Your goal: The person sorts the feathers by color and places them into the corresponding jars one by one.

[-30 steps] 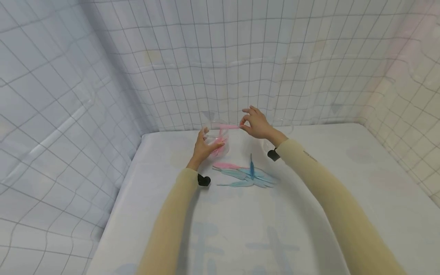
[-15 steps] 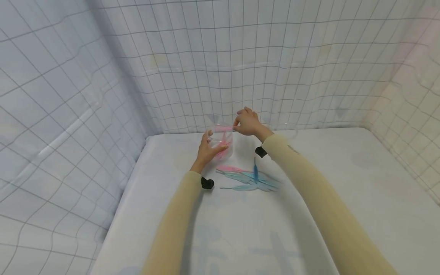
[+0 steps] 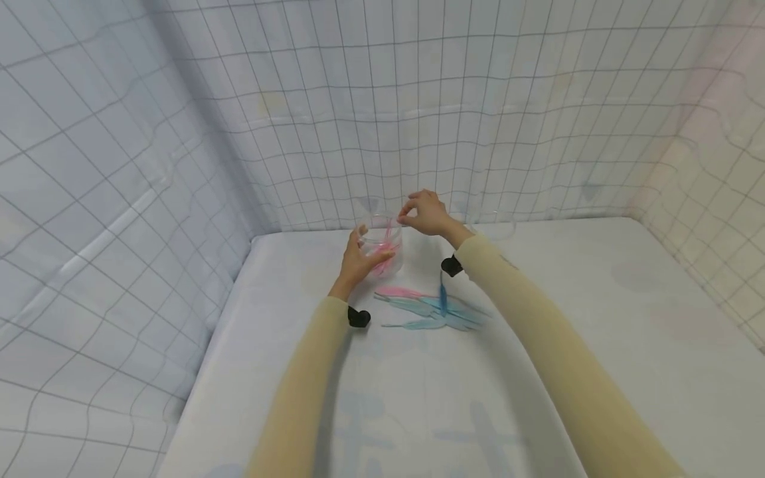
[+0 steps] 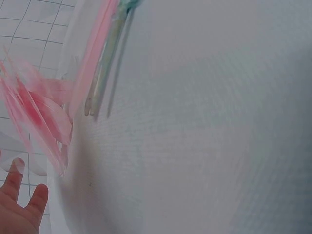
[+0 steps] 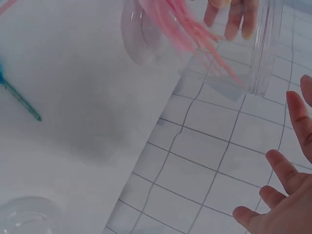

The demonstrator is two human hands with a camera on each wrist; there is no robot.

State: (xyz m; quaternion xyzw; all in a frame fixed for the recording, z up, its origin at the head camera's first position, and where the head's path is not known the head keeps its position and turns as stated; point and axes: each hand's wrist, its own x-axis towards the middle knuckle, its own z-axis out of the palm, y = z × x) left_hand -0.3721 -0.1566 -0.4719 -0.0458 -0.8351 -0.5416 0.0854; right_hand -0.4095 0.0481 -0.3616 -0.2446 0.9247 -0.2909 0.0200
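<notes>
In the head view my left hand grips the side of a clear jar, thumb in front and fingers behind. Several pink feathers stand inside the jar, as the right wrist view shows. My right hand is beside the jar's rim, its fingers apart with nothing visible between them. On the table in front of the jar lie a pink feather, several light blue feathers and a darker blue feather across them.
A second clear jar stands at the back right, partly hidden by the right forearm; the right wrist view shows part of it at the lower left. White cloth covers the table. Grid-patterned curtains enclose the back and sides.
My right hand has moved left to the jar's rim and let go of the pink feather it pinched, which went into the jar. My left hand keeps its hold on the jar.
</notes>
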